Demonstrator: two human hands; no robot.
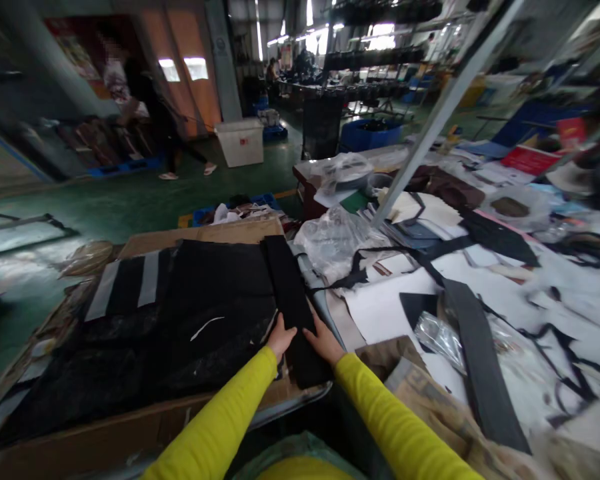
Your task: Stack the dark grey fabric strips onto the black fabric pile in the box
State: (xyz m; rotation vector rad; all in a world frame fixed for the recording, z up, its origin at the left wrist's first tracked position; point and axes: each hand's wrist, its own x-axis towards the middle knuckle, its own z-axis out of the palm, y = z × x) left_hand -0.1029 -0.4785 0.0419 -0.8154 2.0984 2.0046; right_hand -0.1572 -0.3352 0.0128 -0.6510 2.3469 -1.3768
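A long black fabric strip [289, 283] lies lengthwise in front of me, at the right end of the cardboard-topped surface. My left hand [281, 339] grips its left edge, thumb on top. On the opposite edge my right hand [324, 340] has its thumb over the fabric, and its other fingers are partly hidden. Both thumbs point inward across the strip. Just left of it, large black fabric pieces [220, 270] are spread flat, with a thin white line on them. Farther left, two grey bands [149, 279] cross the black material.
Cardboard [240, 231] shows under the black pieces. To the right, a cluttered white table [380, 313] holds a crumpled plastic bag [327, 240], a dark grey strip [480, 360] and scraps. A slanted metal post [430, 127] rises there. A person [150, 100] walks beyond, near a white bin [240, 143].
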